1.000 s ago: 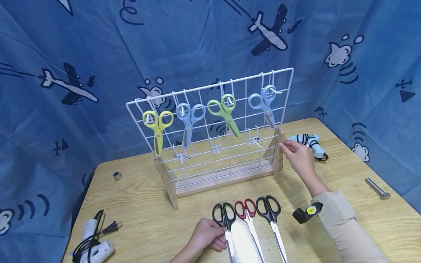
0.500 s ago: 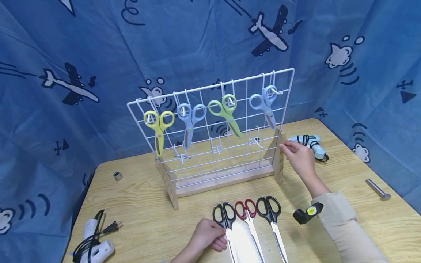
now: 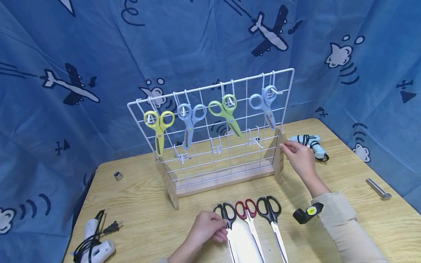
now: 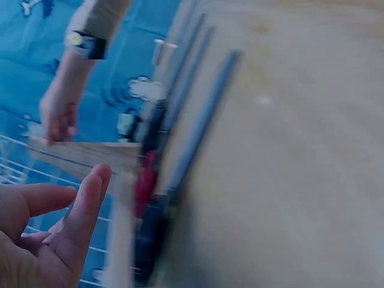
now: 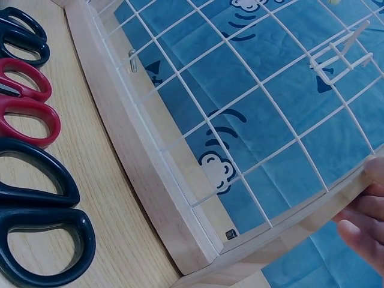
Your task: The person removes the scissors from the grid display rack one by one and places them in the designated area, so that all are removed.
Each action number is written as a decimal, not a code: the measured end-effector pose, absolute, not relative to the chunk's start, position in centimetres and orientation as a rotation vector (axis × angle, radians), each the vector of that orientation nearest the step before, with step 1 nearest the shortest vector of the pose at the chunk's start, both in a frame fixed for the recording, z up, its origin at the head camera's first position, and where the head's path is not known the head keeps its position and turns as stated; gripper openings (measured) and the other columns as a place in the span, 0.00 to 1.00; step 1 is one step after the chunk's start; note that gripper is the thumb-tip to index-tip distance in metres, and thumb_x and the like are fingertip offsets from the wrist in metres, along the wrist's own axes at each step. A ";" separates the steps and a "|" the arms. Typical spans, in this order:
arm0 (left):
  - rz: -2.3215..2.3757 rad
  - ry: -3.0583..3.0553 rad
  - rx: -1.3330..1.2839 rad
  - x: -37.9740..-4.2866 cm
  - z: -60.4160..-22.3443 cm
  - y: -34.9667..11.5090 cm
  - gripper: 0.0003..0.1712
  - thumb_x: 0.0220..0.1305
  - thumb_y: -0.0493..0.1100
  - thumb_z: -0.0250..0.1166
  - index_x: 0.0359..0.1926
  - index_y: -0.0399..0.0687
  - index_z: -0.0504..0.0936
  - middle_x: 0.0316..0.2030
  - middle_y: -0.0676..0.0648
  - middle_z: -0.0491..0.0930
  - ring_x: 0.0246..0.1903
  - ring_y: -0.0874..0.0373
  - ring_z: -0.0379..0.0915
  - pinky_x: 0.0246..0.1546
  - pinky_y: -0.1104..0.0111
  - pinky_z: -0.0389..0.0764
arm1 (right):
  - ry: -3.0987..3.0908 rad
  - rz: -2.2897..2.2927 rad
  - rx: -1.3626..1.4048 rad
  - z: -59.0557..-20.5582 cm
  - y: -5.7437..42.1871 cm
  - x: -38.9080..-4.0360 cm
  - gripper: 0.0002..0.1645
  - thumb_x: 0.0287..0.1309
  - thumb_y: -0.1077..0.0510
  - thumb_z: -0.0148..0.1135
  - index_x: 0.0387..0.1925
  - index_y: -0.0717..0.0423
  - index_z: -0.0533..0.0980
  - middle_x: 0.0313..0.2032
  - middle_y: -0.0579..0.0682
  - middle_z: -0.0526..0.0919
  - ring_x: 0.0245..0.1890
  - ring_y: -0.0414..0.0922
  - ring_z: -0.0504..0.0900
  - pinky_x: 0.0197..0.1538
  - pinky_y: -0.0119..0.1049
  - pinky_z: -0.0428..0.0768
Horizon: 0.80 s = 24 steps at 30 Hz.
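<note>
In the head view my left hand (image 3: 209, 229) is over the left black-handled scissors (image 3: 229, 215), which lie on the table. The left wrist view shows its thumb and fingers spread with a gap between them and nothing held. My right hand (image 3: 298, 157) pinches the right wooden upright (image 3: 279, 160) of a white wire grid rack (image 3: 230, 168); the right wrist view shows its fingers (image 5: 360, 237) at the wood's edge. Red-handled scissors (image 3: 249, 213) and a second black-handled pair (image 3: 270, 212) lie alongside, blades toward me.
On the rack's upper hooks hang yellow scissors (image 3: 159, 131), green scissors (image 3: 228, 113) and two blue pairs. Lower hooks (image 3: 216, 147) carry nothing. Around it lie a light-blue corded tool (image 3: 312, 144), a white corded tool (image 3: 98, 252), a metal bolt (image 3: 378, 189) and a small metal cylinder (image 3: 118, 176).
My left hand has risen slightly from the left black-handled scissors, toward their handles. The scissors stay in place. My right hand holds the same spot on the rack.
</note>
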<state>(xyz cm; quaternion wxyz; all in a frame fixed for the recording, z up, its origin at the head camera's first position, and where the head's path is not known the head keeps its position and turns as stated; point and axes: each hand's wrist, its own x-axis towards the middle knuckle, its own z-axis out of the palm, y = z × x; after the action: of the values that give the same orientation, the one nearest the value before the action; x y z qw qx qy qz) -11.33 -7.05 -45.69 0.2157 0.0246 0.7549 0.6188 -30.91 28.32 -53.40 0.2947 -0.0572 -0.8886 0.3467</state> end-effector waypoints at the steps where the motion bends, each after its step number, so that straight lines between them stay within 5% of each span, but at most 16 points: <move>1: 1.734 2.088 0.083 -11.6 -45.1 -6.9 0.10 0.52 0.35 0.57 0.30 0.26 0.74 0.18 0.38 0.77 0.17 0.51 0.76 0.19 0.66 0.79 | -2.362 0.922 -0.153 -53.4 28.4 -30.9 0.22 0.43 0.32 0.50 0.38 0.36 0.75 0.34 0.40 0.81 0.29 0.33 0.79 0.23 0.23 0.76; 8: 1.884 2.132 0.285 -13.8 -40.3 -4.7 0.15 0.52 0.34 0.57 0.42 0.30 0.72 0.28 0.38 0.78 0.25 0.53 0.77 0.27 0.69 0.79 | -2.379 0.943 -0.156 -53.0 28.7 -30.6 0.24 0.44 0.33 0.49 0.40 0.38 0.74 0.36 0.42 0.81 0.31 0.36 0.80 0.22 0.22 0.76; 16: 1.967 2.313 0.563 -16.6 -35.0 -0.3 0.15 0.52 0.42 0.60 0.42 0.42 0.76 0.37 0.47 0.78 0.37 0.61 0.75 0.38 0.76 0.75 | -2.404 1.181 -0.091 -45.6 25.8 -25.7 0.24 0.49 0.43 0.54 0.40 0.57 0.75 0.36 0.58 0.79 0.31 0.45 0.80 0.20 0.41 0.76; 24: 2.178 2.243 0.668 -19.1 -31.3 3.7 0.22 0.52 0.35 0.58 0.51 0.40 0.69 0.47 0.43 0.73 0.46 0.60 0.70 0.44 0.78 0.71 | -2.410 1.118 -0.077 -42.3 23.4 -23.5 0.28 0.48 0.40 0.54 0.38 0.60 0.75 0.34 0.59 0.80 0.30 0.48 0.80 0.25 0.43 0.77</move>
<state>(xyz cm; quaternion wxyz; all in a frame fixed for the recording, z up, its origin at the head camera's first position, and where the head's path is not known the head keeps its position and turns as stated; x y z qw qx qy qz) -19.07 3.70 -31.35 -0.0279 0.2089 0.7013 0.6810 -23.47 23.44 -42.27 0.2395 -0.0282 -0.8804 0.4083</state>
